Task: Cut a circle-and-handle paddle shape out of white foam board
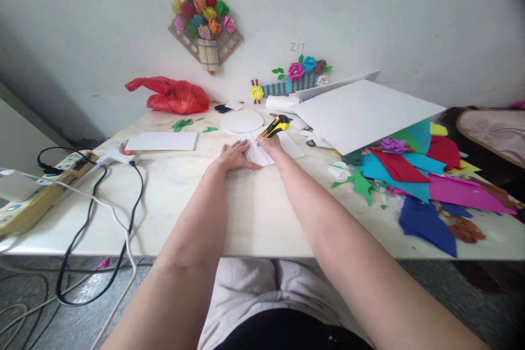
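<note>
My right hand (269, 145) is closed around a yellow and black utility knife (276, 126), its front end pointing down at a white foam board piece (291, 147). Dark lines run across that board. My left hand (238, 155) lies flat with fingers spread, pressing on the board's left part. Just beyond both hands rests a white round disc (241, 120). To the left is a white rectangular board (162, 141). The knife's blade tip is too small to make out.
A large white board (365, 115) leans at the right, near colored paper scraps (410, 169). A red plastic bag (176, 95) sits at the back left. A power strip (41, 197) with cables occupies the left edge. Green scraps (182, 124) lie behind the rectangular board.
</note>
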### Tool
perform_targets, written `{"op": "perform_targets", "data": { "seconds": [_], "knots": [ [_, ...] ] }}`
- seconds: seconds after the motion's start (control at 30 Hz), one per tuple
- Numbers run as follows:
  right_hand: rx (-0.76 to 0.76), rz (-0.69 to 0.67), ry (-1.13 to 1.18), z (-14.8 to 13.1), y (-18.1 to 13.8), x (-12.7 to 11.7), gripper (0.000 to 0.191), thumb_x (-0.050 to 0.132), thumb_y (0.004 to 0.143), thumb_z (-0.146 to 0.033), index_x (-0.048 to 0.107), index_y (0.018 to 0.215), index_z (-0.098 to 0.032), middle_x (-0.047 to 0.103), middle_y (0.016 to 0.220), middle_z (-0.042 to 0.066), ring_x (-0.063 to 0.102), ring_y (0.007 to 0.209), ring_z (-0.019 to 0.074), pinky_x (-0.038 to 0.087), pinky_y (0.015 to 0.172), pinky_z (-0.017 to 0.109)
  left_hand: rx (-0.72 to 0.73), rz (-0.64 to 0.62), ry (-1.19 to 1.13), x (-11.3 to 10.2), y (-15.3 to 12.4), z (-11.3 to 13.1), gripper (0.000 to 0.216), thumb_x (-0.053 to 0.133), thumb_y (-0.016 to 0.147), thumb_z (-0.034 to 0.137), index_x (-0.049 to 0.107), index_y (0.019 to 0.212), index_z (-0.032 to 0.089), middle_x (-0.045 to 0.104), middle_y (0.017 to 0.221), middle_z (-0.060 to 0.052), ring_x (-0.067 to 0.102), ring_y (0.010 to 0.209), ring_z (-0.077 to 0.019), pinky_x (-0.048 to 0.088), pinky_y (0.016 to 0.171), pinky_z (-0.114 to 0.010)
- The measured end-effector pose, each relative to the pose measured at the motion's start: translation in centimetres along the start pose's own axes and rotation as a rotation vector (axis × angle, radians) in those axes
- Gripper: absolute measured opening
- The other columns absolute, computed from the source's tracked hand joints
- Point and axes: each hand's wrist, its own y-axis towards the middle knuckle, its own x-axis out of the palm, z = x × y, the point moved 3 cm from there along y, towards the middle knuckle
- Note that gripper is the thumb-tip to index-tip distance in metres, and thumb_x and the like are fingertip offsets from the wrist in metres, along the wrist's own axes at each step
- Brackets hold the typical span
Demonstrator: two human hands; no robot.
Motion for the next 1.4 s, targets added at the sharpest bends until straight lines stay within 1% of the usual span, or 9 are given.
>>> {"op": "perform_targets", "data": {
  "seconds": [0.17,0.3,0.57,0.9,1.1,1.4],
  "knots": [
    [0.008,-0.011,0.038,-0.07,-0.2,-0.13,0.003,0.055,0.065,-0.02,0.058,0.067,-0.019,0.065,0.071,0.003,0.066,0.079,0.0212,0.052,0.077,0.033,-0.002,-0.004,0.0,-0.08,-0.1,0.09,0.109,0.053,0.064,0.081,0.021,0.154,0.028,0.012,0.162,-0.006,0.008,0.148,-0.0319,0.003,0.117,-0.055],
    [0.014,-0.005,0.042,-0.16,-0.31,-0.21,0.002,0.055,0.064,-0.019,0.056,0.065,-0.02,0.064,0.07,0.003,0.065,0.078,0.0216,0.052,0.077,0.033,-0.007,-0.01,-0.006,-0.18,-0.24,0.2,0.109,0.053,0.064,0.081,0.02,0.154,0.028,0.011,0.162,-0.005,0.007,0.149,-0.0312,0.002,0.117,-0.056],
    [0.009,-0.006,0.035,-0.16,-0.26,-0.2,0.002,0.054,0.064,-0.019,0.055,0.064,-0.02,0.064,0.069,0.003,0.065,0.079,0.0213,0.052,0.078,0.033,0.004,-0.001,-0.004,-0.13,-0.11,0.12,0.109,0.053,0.064,0.081,0.021,0.154,0.029,0.013,0.162,-0.005,0.007,0.148,-0.0329,0.003,0.116,-0.056],
    [0.006,-0.001,0.03,-0.3,-0.42,-0.28,0.002,0.055,0.064,-0.017,0.055,0.063,-0.019,0.063,0.068,0.003,0.065,0.077,0.0209,0.052,0.076,0.032,0.002,0.005,-0.022,-0.09,-0.13,0.11,0.111,0.054,0.062,0.081,0.022,0.154,0.028,0.013,0.162,-0.005,0.008,0.149,-0.0304,0.002,0.117,-0.055],
    [0.012,0.003,0.045,0.05,-0.17,-0.16,0.002,0.055,0.063,-0.018,0.054,0.063,-0.02,0.062,0.065,0.002,0.064,0.074,0.0211,0.053,0.074,0.033,-0.004,0.006,-0.025,-0.13,-0.12,0.12,0.109,0.054,0.062,0.081,0.024,0.154,0.03,0.013,0.162,-0.004,0.009,0.149,-0.0307,0.002,0.117,-0.055],
    [0.009,-0.009,0.053,-0.09,-0.36,-0.2,0.003,0.053,0.061,-0.018,0.054,0.063,-0.02,0.06,0.064,0.001,0.06,0.068,0.0191,0.05,0.07,0.031,0.0,0.007,-0.015,0.01,0.03,-0.02,0.11,0.053,0.063,0.081,0.023,0.154,0.029,0.013,0.162,-0.005,0.008,0.148,-0.0323,0.003,0.116,-0.056]
  ]
}}
